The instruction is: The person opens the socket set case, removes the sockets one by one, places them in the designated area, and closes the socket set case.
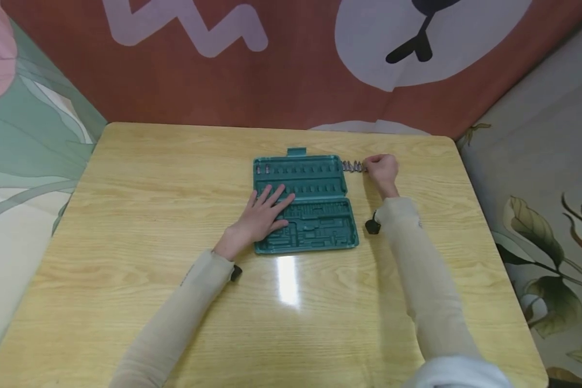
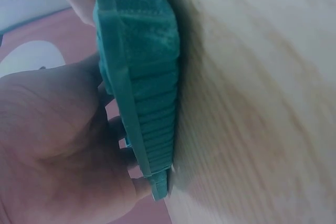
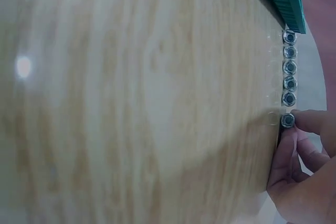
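A: Quick, starting left?
B: Left hand (image 1: 258, 220) is lying spread over the green case (image 1: 330, 240), fingers straight and reaching across the hinge, gripping nothing.
A: Case?
B: Lying unfolded on the bench (image 1: 126, 258), toward the back. Two small metal sockets (image 1: 267, 168) are sitting in its upper half (far-left slots, tiny in the head view).
A: Going right?
B: Five loose sockets (image 3: 289, 68) are forming a row on the bench, starting just beside the case's right edge.
A: Right hand?
B: Right hand (image 1: 382, 168) is pinching one more socket (image 3: 287, 120) between its fingertips, at the row's right end, near the fifth. Whether that one is touching the bench, I'm not managing to tell.
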`<state>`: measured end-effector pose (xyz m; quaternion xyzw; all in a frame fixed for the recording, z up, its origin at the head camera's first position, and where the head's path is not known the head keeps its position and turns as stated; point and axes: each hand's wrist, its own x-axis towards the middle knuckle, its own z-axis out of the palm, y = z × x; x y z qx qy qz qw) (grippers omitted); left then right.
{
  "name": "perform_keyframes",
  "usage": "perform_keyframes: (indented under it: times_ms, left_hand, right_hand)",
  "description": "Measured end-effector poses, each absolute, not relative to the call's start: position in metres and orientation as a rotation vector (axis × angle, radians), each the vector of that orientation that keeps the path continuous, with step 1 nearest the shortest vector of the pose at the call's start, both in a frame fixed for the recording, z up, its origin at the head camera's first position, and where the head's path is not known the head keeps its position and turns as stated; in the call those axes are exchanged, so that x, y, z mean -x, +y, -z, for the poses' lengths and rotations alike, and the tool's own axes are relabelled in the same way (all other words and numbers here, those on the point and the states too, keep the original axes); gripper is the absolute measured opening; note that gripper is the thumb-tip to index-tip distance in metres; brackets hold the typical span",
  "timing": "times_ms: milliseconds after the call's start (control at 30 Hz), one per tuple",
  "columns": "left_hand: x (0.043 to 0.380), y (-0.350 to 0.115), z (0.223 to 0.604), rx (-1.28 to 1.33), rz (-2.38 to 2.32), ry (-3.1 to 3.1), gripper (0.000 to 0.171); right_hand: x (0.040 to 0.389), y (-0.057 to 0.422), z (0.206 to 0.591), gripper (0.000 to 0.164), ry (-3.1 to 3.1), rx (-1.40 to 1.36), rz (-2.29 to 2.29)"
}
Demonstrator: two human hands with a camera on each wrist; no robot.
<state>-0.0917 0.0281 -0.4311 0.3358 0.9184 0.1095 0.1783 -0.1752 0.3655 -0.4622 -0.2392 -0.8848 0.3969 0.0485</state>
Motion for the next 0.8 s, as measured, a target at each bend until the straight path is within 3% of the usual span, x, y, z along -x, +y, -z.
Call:
perform_keyframes:
  times_ms: [800]
  left_hand:
    - [0.0922,0.0282,0.4310,-0.951,-0.345,2.613,0.065]
  right_hand:
    - [0.1681,0.3643,0.4654,0.030,-2.569,0.723,-1.337]
